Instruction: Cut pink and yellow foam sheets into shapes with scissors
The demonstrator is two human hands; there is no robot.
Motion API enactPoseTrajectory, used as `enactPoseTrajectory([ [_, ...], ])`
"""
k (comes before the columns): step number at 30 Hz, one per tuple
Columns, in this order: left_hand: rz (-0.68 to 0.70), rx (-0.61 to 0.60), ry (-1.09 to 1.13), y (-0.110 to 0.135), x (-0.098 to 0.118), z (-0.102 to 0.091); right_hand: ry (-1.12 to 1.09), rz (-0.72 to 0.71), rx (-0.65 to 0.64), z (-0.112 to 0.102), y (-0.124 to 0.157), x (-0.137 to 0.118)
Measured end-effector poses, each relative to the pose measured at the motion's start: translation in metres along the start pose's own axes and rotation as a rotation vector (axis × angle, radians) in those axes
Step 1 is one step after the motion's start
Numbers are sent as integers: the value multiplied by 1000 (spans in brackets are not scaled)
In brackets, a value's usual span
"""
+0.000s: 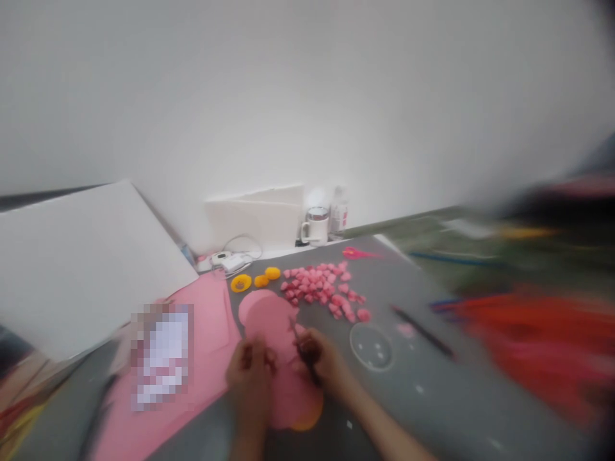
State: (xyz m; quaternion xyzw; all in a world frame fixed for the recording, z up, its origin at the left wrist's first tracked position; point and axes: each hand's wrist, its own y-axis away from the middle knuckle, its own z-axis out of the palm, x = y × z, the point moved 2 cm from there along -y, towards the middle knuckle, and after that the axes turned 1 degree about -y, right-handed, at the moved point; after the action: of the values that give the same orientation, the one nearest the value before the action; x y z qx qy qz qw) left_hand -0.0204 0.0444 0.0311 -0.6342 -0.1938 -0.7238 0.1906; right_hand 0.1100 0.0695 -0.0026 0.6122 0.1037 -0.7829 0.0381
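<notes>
View blurred throughout; findings limited accordingly.

Grey mat [423, 397]: covers the work surface under and around both sets of fingers.

White board [81, 256]: leaning well beyond and to the left of the fingers.

Red material [538, 346]: an indistinct mass well to the right of the fingers.

Pink sheet [204, 320]: flat, just left of the left fingers.

Pink cut-out [266, 317]: rounded overlapping shapes lying on the mat directly under both hands and running beyond the fingertips. An orange disc [310, 419] shows from under its near edge, behind the right fingers.

Left hand [250, 371]: rests on the cut-out with its fingers curled down onto the paper. Whether they pinch it or only press on it cannot be told.

Right hand [323, 362]: fingers closed together around a thin dark tool [298, 340], whose tip points up and left over the cut-out, just beside the left fingers.

Heap of small pink pieces [321, 287]: near, beyond the right fingers.

Clear round disc [371, 346]: just right of the right fingers, apart from them.

Dark pen [423, 331]: further right, past the disc.

White mug [316, 225]: well beyond the fingers, at the wall.

Yellow pieces [241, 282]: beyond the left fingers, at the far edge of the cut-out.
</notes>
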Motion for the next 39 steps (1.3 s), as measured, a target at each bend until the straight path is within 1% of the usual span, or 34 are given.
enactPoseTrajectory([
  [3,-56,56,100,-5,-6,-3,40,32,-40,1,2,2],
  [5,-90,77,119,-7,-9,-5,70,46,-74,2,3,3],
  [9,-111,90,11,-8,-13,-7,76,46,-121,2,4,11],
  [14,-95,51,-120,-6,-14,-7,71,15,-98,-1,2,21],
  [18,-97,29,-221,-3,-11,-7,-23,-23,-111,0,2,13],
  [20,-97,20,-277,-3,-10,-7,-63,-16,-131,2,2,9],
  [23,-82,13,-335,-2,-8,-7,-109,-6,-126,5,2,5],
  [29,-98,16,-291,1,-7,-6,-127,-13,-128,10,4,3],
  [32,-92,30,-255,0,-9,-6,-156,10,-127,12,5,4],
  [36,-69,-9,-205,0,-11,-3,-164,42,-82,12,4,5],
  [39,-40,-50,-239,1,-7,2,-157,63,-56,12,4,5],
])
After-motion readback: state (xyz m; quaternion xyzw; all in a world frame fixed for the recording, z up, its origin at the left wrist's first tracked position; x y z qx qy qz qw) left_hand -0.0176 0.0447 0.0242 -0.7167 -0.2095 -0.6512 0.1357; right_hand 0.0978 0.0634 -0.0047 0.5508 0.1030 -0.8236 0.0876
